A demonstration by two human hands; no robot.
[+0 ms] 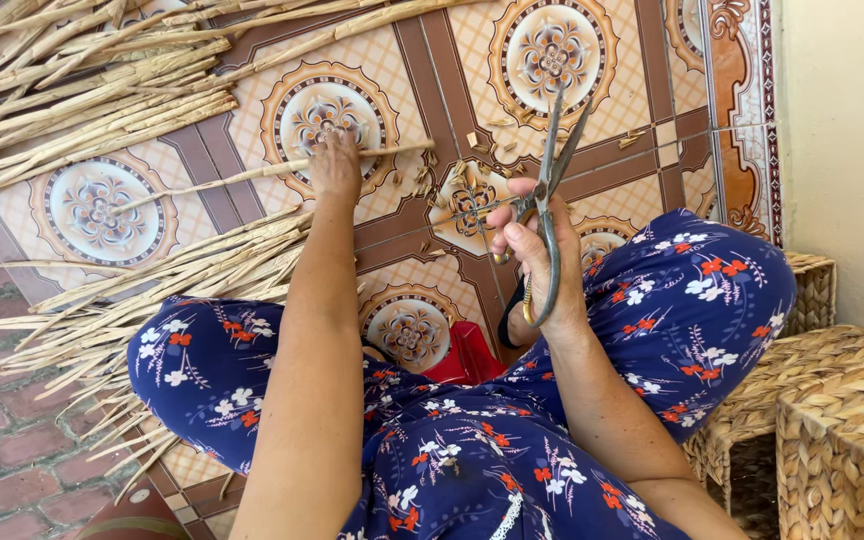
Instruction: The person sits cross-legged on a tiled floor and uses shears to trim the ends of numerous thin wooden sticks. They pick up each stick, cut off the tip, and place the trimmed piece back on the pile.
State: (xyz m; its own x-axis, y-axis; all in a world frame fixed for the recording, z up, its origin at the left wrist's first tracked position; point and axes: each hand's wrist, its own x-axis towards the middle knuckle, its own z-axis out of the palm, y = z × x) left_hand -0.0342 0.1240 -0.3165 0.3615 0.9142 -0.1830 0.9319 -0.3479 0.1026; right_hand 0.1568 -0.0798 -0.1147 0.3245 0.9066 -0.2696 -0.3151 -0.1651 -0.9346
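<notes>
My left hand [336,165] reaches out over the patterned tile floor and grips a long pale dried stalk [242,176] that lies across the tiles. My right hand [537,262] holds a pair of metal scissors [550,190], blades slightly apart and pointing away from me, to the right of the stalk's cut end. Small cut stalk bits [472,140] lie scattered on the tiles between the two hands. My legs in dark blue flowered cloth [692,300] spread below.
Piles of dried stalks lie at the upper left [72,90] and beside my left leg [152,280]. Woven baskets [832,420] stand at the right by a cream wall [852,150]. A red object [462,360] sits between my legs. Brick paving [2,440] borders the tiles at left.
</notes>
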